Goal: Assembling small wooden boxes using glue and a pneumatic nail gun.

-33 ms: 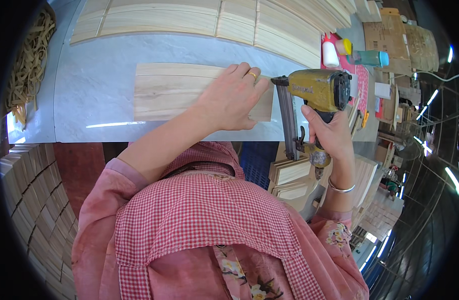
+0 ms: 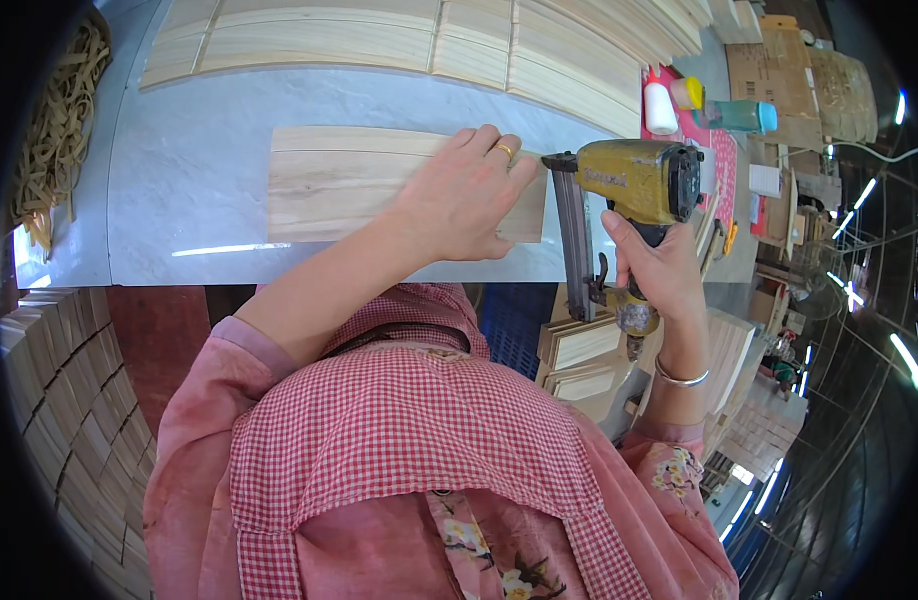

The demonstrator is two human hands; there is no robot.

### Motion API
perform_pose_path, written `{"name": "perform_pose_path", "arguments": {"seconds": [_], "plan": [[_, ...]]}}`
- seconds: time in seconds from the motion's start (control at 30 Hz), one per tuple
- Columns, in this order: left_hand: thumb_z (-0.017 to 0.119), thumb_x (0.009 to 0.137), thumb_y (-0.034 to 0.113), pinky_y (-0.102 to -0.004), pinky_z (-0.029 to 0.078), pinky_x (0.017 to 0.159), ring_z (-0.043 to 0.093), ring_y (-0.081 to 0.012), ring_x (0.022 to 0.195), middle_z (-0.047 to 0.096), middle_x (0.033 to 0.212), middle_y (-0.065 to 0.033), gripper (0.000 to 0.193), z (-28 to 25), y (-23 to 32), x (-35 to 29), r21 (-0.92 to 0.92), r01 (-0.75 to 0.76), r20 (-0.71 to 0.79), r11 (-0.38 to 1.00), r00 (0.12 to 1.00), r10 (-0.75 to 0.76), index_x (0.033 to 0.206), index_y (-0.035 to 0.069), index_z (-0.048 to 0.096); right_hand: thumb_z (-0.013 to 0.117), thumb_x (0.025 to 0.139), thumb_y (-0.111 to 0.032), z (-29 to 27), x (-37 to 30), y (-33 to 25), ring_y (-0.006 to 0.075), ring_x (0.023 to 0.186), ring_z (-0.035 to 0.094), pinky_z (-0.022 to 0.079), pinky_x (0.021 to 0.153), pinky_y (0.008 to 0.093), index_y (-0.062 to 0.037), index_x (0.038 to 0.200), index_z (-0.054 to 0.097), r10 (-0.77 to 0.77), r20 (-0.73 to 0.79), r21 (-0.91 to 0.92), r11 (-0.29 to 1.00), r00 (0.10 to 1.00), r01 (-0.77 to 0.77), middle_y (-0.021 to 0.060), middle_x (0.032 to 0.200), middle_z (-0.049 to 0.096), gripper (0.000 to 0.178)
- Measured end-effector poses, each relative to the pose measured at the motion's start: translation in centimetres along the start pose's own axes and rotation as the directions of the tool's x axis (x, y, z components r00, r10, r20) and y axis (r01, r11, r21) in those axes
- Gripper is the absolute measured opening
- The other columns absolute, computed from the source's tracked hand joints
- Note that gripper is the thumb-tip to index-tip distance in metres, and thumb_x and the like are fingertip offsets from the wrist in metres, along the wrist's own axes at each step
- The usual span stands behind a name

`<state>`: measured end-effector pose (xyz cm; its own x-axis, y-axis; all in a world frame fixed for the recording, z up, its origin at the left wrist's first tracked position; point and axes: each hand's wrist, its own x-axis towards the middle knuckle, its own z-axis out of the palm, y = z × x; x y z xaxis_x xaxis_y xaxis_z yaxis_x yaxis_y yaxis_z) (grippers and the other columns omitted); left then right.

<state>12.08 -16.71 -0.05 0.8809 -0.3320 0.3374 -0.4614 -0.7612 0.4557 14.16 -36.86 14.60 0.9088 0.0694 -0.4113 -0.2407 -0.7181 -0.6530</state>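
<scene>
A pale wooden board (image 2: 339, 190) lies lengthwise on the table. Across its right end spreads my left hand (image 2: 464, 195), fingers over the far edge and thumb by the near edge, holding it in place. My right hand (image 2: 661, 268) is closed around the handle of a yellow and black nail gun (image 2: 619, 180), thumb up along the grip. The gun's nose points left and meets, or nearly meets, the board's right end close to the far corner; actual contact is hard to make out. Its long magazine hangs down past the table's front edge.
More grooved wooden boards (image 2: 349, 40) lie along the table's far side. At the right stand a white bottle (image 2: 661, 108), a yellow-capped container (image 2: 688, 94) and a teal bottle (image 2: 739, 116). Wood stacks (image 2: 69, 390) rise lower left; a blue crate (image 2: 511, 325) sits beneath the table (image 2: 199, 180).
</scene>
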Motion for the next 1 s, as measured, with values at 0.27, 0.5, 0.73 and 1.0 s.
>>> {"name": "perform_pose_path", "arguments": {"seconds": [0.27, 0.5, 0.73, 1.0], "plan": [[0.084, 0.066, 0.041, -0.0426, 0.041, 0.105, 0.054, -0.0325, 0.114, 0.061, 0.120, -0.0176, 0.066, -0.8, 0.2, -0.4, -0.038, 0.034, 0.064, 0.999, 0.997, -0.032, 0.115, 0.005, 0.057, 0.073, 0.092, -0.016, 0.4, -0.7, -0.1, 0.0082, 0.041, 0.046, 0.039, 0.040, 0.0222, 0.0020, 0.090, 0.068, 0.023, -0.026, 0.030, 0.999, 0.999, -0.022, 0.0008, 0.056, 0.056, 0.019], [0.092, 0.062, 0.038, -0.0596, 0.024, 0.121, 0.039, -0.0387, 0.142, 0.044, 0.151, -0.0240, 0.078, -7.9, -1.6, -6.4, 0.199, 0.128, 0.152, 0.972, 0.975, -0.160, 0.124, 0.008, 0.054, 0.072, 0.092, -0.014, -1.0, -2.6, 2.0, 0.0084, 0.041, 0.046, 0.038, 0.040, 0.0217, 0.0018, 0.090, 0.068, -0.016, -0.121, 0.050, 0.998, 0.993, 0.023, 0.0008, 0.058, 0.057, 0.017], [0.088, 0.060, 0.030, -0.0510, 0.041, 0.107, 0.049, -0.0384, 0.129, 0.050, 0.139, -0.0233, 0.073, -9.5, -4.6, -10.2, 0.131, 0.250, -0.024, 0.959, 0.968, -0.249, 0.120, 0.008, 0.053, 0.072, 0.091, -0.011, -1.0, -5.3, 4.1, 0.0089, 0.041, 0.047, 0.038, 0.040, 0.0215, 0.0022, 0.092, 0.066, -0.009, -0.127, 0.087, 0.996, 0.992, 0.020, 0.0018, 0.061, 0.059, 0.014], [0.086, 0.060, 0.026, -0.0464, 0.045, 0.098, 0.054, -0.0359, 0.116, 0.054, 0.129, -0.0190, 0.069, -11.9, -2.4, -13.4, 0.375, 0.427, 0.057, 0.823, 0.875, -0.481, 0.118, 0.008, 0.052, 0.073, 0.090, -0.008, -0.3, -7.8, 5.5, 0.0088, 0.043, 0.049, 0.039, 0.040, 0.0214, 0.0023, 0.097, 0.064, -0.063, -0.186, 0.209, 0.973, 0.981, 0.102, 0.0028, 0.066, 0.060, 0.015]]}}
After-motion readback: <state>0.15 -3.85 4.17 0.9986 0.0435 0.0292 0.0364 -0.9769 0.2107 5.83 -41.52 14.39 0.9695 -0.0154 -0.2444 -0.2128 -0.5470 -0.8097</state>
